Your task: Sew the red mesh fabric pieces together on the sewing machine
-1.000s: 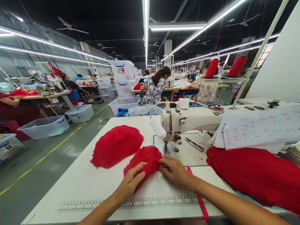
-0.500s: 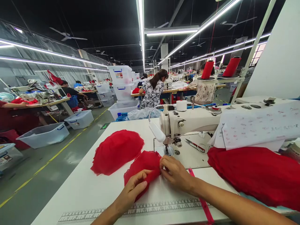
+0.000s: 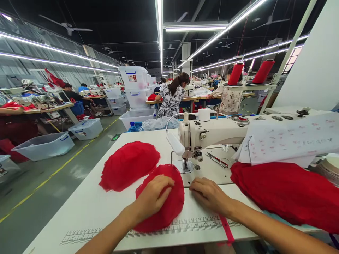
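Observation:
A rounded piece of thin red fabric (image 3: 173, 206) lies flat in front of the sewing machine (image 3: 209, 132). On top of it rests my left hand (image 3: 156, 194), fingers bent and thumb apart, pressing the cloth without a visible grip. Just right of the fabric's edge, my right hand (image 3: 210, 194) touches the white table by the machine bed. Its fingers are loosely curled with nothing visible in them, though the fingertips are partly hidden. The needle and presser foot (image 3: 186, 164) stand beyond the fabric's upper right edge. A second red fabric stack (image 3: 129, 165) lies to the left.
Thread snips (image 3: 217, 159) lie on the machine bed. More red fabric (image 3: 286, 194) is heaped at right below a marked paper sheet (image 3: 293, 137). A printed ruler (image 3: 203, 224) and pink tape (image 3: 226, 229) mark the front edge. Co-workers and plastic bins (image 3: 43, 146) are beyond.
The red fabric's folded right edge has been laid out flat and the piece sits nearer the front edge. My right hand has let go and moved right. The view has shifted slightly.

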